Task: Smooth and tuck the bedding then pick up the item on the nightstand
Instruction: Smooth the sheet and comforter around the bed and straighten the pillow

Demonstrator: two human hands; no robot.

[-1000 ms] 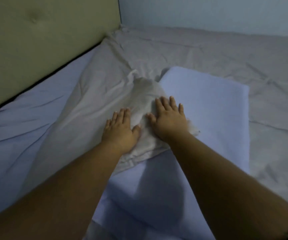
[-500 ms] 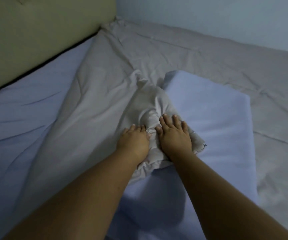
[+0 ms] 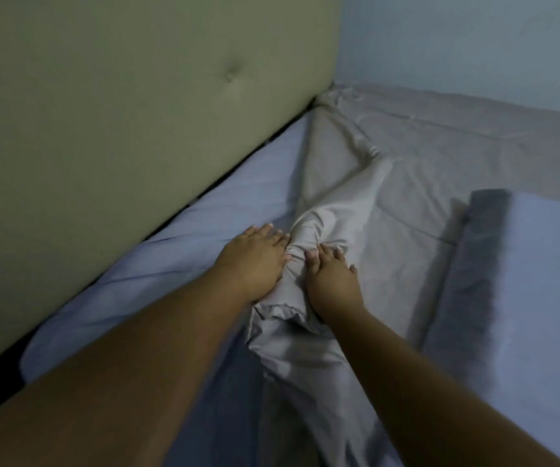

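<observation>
- Head view shows the grey-beige bedding [image 3: 356, 230] bunched into a ridge on the bed, running from the far corner by the headboard [image 3: 137, 112] toward the person; its frilled edge lies crumpled between the wrists.
- Left hand [image 3: 255, 261] lies flat, palm down and fingers extended, against the left flank of the ridge, partly on the blue fitted sheet [image 3: 204, 237]; it grips nothing.
- Right hand [image 3: 331, 281] presses palm down on the right side of the ridge, fingers slightly curled into the cloth; no closed grasp is visible.
- Step in hand, by judgement: smoothing, with the tuck not yet made. The next move likely calls for spreading the hands apart to flatten the ridge, then pushing the edge down toward the headboard gap.
- Blue pillow [image 3: 535, 281] lies to the right, clear of both hands.
- Nightstand and its item are not in view.
- Against the frame one second ago: the bunch then lay on the pillow; it now rests on the sheet, nearer the headboard, and the hands have moved with it.
</observation>
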